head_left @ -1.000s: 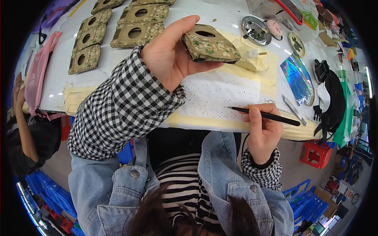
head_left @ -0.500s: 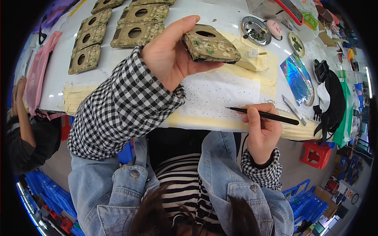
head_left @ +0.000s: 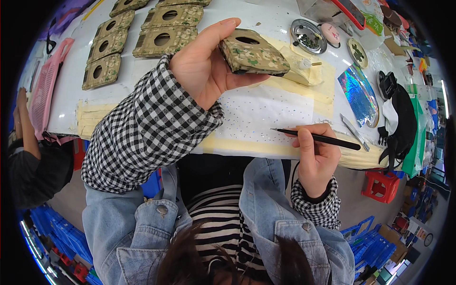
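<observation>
My left hand (head_left: 202, 69) is raised over the table, closed round the edge of a camouflage-patterned, box-like part (head_left: 260, 58) with an oval hole in its top. Below it lies a white sheet (head_left: 270, 111) dotted with many tiny shiny pieces, bordered with yellow tape. My right hand (head_left: 316, 159) pinches slim black tweezers (head_left: 328, 140). Their tip points left, just over the sheet's near right portion. Whether the tip grips one of the tiny pieces is too small to tell.
Several similar camouflage parts (head_left: 164, 40) stand in rows at the back left. At the right are a round metal dish (head_left: 308, 37), a shiny holographic pouch (head_left: 357, 95), a silver craft knife (head_left: 355, 133) and a black bag (head_left: 406, 118). Another person's arm (head_left: 28, 128) shows beside a pink basket (head_left: 46, 90).
My hands have hardly moved; the tweezers and the camouflage part stay nearly where they were. The other person's arm at the far left has shifted slightly.
</observation>
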Demonstrator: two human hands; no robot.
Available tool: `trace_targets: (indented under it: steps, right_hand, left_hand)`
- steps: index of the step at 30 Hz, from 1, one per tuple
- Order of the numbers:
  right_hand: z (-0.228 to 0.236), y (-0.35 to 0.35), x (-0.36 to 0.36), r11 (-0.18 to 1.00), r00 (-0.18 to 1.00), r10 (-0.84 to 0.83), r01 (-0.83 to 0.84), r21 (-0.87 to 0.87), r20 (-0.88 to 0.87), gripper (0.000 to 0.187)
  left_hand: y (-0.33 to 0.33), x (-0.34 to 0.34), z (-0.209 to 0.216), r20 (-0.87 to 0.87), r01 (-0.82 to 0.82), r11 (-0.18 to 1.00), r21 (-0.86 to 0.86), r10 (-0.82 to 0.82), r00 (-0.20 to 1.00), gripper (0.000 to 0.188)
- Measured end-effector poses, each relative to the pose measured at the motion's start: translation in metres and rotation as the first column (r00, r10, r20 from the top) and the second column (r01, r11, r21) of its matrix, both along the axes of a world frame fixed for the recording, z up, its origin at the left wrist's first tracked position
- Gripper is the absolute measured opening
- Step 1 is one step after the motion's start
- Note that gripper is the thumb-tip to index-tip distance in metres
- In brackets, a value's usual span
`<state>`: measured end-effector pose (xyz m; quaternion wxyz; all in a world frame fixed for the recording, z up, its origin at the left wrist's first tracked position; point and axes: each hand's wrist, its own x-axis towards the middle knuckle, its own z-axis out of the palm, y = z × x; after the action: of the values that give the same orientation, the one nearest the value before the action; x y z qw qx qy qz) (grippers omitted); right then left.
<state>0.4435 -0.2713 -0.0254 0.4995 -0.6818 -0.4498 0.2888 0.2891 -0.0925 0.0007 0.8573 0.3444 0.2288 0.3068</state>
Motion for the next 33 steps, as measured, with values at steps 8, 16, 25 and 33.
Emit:
trace_targets:
  steps: [8, 16, 25, 33]
  right_hand:
    - [0.0009, 0.0002, -0.0006, 1.000, 0.999, -0.002, 0.003, 0.019, -0.035, 0.013]
    - [0.0008, 0.0003, 0.0007, 1.000, 1.000, 0.010, -0.010, 0.005, -0.014, 0.013]
    - [0.0011, 0.0005, 0.0004, 1.000, 1.000, 0.012, -0.012, -0.001, -0.016, 0.014]
    - [0.0026, 0.0010, -0.0013, 1.000, 0.999, 0.004, -0.003, 0.009, -0.047, 0.014]
  left_hand:
    - [0.0005, 0.0003, -0.0007, -0.004, -0.001, 1.000, -0.001, 0.001, 1.000, 0.036]
    - [0.0012, 0.0000, -0.0012, 0.005, 0.013, 1.000, 0.010, -0.013, 1.000, 0.036]
    - [0.0009, -0.0002, -0.0014, 0.013, 0.009, 1.000, -0.002, -0.009, 1.000, 0.035]
    - [0.0000, 0.0001, 0.0001, 0.000, 0.001, 1.000, -0.010, -0.001, 1.000, 0.035]
